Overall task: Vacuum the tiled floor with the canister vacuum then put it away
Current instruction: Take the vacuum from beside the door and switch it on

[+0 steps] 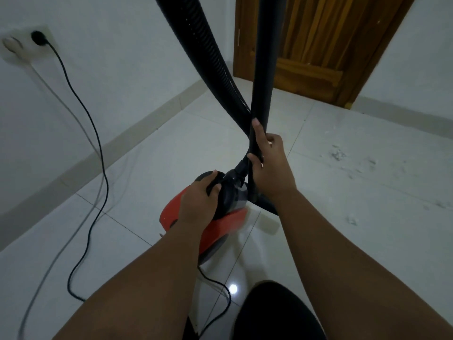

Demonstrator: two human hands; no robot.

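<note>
A red and black canister vacuum [221, 228] stands on the white tiled floor [367, 241] in front of me. My left hand [199, 198] grips the black handle on top of its body. My right hand [270, 168] holds the smooth black wand tube [266, 69], which stands nearly upright beside the canister. The ribbed black hose [208, 60] arcs up from the canister's front and out of the top of the frame. The wand's lower end is hidden behind my right wrist.
The black power cord [95, 148] runs from a wall socket [38, 39] at the upper left across the floor to the canister. Dust and white scraps [339, 154] lie on tiles at the right. A wooden door [313, 45] stands behind.
</note>
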